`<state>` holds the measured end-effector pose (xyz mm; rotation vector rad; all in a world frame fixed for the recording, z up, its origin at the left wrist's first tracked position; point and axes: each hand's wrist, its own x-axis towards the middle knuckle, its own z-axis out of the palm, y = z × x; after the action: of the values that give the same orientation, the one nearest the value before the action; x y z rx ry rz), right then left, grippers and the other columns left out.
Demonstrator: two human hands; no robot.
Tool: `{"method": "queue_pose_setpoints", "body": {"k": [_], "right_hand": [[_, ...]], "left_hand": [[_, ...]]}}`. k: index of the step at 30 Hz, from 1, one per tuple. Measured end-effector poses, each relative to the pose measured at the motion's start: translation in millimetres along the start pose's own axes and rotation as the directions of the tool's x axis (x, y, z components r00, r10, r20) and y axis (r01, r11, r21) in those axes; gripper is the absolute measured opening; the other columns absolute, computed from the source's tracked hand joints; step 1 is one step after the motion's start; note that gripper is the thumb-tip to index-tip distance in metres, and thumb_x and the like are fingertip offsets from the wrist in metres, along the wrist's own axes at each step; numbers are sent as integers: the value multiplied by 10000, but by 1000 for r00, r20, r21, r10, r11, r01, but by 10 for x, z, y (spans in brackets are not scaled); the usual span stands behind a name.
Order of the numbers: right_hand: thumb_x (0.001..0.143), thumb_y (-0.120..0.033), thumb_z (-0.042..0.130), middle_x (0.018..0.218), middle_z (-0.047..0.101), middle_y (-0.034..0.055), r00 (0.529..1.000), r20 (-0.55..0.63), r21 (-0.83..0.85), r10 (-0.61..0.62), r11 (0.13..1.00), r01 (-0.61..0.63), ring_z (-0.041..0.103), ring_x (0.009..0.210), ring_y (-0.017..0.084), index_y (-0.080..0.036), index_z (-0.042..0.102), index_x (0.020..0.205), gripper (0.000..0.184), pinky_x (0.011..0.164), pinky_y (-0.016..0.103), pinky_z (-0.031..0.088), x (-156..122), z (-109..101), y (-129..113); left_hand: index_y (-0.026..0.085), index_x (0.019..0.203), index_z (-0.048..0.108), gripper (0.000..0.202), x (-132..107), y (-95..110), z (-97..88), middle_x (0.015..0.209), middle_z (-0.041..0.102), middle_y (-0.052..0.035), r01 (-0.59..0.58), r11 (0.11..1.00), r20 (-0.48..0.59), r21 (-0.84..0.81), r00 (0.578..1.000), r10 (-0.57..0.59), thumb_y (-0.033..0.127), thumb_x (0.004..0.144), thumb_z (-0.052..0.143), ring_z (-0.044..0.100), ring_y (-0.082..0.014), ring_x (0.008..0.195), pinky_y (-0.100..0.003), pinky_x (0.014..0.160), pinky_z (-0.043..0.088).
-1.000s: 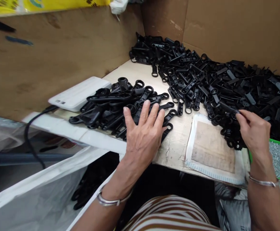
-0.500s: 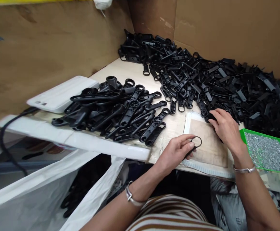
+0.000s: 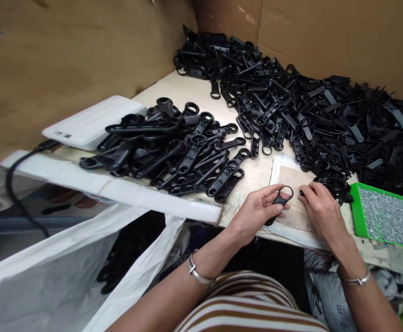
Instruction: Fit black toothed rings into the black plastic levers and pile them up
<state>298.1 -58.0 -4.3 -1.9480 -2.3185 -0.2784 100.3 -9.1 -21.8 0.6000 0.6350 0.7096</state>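
Note:
My left hand (image 3: 258,210) is closed on a small black plastic part with a ring end (image 3: 280,198), held over a worn cloth pad (image 3: 291,177) at the table's front edge. Just to its right, my right hand (image 3: 321,207) rests on the pad with fingers curled; a small dark piece shows at its fingertips, too small to name. A pile of long black plastic handles (image 3: 174,147) lies to the left. A much larger heap of small black parts (image 3: 308,106) fills the back and right of the table.
A green tray of small metal pieces (image 3: 386,216) sits at the right. A white box with a black cable (image 3: 91,122) lies at the left. Cardboard walls (image 3: 66,60) surround the table. A white plastic bag (image 3: 66,267) holding black parts hangs below the table's edge.
My left hand left the pile of long handles and now holds a ring-ended part over the pad. My right hand drew back from the big heap to the pad, beside the left.

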Motion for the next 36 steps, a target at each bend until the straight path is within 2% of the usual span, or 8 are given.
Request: {"method": "queue_pose_setpoints", "body": {"k": [5, 10, 13, 17, 21, 26, 30, 36], "right_hand": [[974, -223, 452, 1089, 615, 99, 994, 80, 108, -69, 992, 60, 608, 953, 227, -221, 587, 1105, 187, 787, 344, 515, -156, -47, -53], [942, -193, 492, 948, 643, 62, 979, 180, 189, -98, 980, 63, 638, 840, 206, -221, 618, 1007, 144, 730, 335, 528, -72, -146, 41], [933, -248, 536, 1034, 649, 73, 995, 82, 371, -50, 928, 16, 648, 804, 173, -224, 643, 1123, 219, 696, 301, 543, -26, -197, 26], [902, -303, 615, 1010, 659, 61, 987, -122, 595, 100, 804, -8, 625, 698, 132, -226, 692, 1115, 238, 591, 256, 536, -9, -181, -182], [906, -276, 611, 969, 666, 68, 953, -251, 557, 172, 830, -3, 650, 814, 172, -232, 701, 1137, 252, 703, 303, 562, 18, -73, -389], [921, -264, 579, 942, 670, 76, 941, -281, 472, 186, 881, -33, 648, 819, 185, -223, 697, 1150, 261, 738, 325, 567, 42, -32, -432], [933, -277, 563, 931, 667, 77, 948, -262, 464, 178, 885, -38, 651, 788, 180, -214, 685, 1171, 275, 706, 308, 570, 25, -56, -450], [924, -240, 578, 922, 668, 88, 936, -317, 427, 155, 904, -5, 658, 790, 181, -187, 684, 1165, 268, 711, 297, 576, -6, -30, -476]], "left_hand": [[138, 1045, 672, 417, 6, -22, 9, 1020, 712, -79, -17, 999, -5, -27, 1000, 17, 73, 640, 749, 680, -200, 962, -263, 754, 520], [153, 1031, 670, 389, 4, -91, 15, 1088, 716, -90, -65, 998, -6, -22, 998, 65, 77, 657, 743, 662, -202, 1018, -284, 801, 524], [153, 1056, 675, 408, 2, -103, 24, 1103, 719, -94, -76, 997, -8, -31, 997, 76, 83, 661, 747, 653, -220, 1062, -307, 843, 519], [133, 1064, 704, 376, -11, -53, 64, 1069, 734, -96, -97, 995, 50, 25, 994, 96, 110, 689, 728, 655, -229, 1050, -313, 885, 495], [124, 1124, 695, 388, -35, -19, 112, 1076, 730, -101, -113, 992, 123, 63, 987, 105, 124, 736, 690, 657, -225, 1044, -334, 982, 447], [153, 1189, 663, 401, -36, -109, 90, 1073, 717, -80, -180, 973, 164, 145, 974, 155, 137, 790, 626, 641, -224, 1058, -347, 996, 452], [168, 1192, 650, 371, -42, -160, 37, 981, 719, -49, -274, 877, 148, 396, 961, 233, 152, 828, 582, 640, -218, 1003, -332, 943, 491], [180, 1250, 598, 408, -137, -97, 61, 910, 710, -44, -362, 594, 211, 719, 927, 309, 114, 867, 473, 663, -190, 842, -262, 777, 505]]}}
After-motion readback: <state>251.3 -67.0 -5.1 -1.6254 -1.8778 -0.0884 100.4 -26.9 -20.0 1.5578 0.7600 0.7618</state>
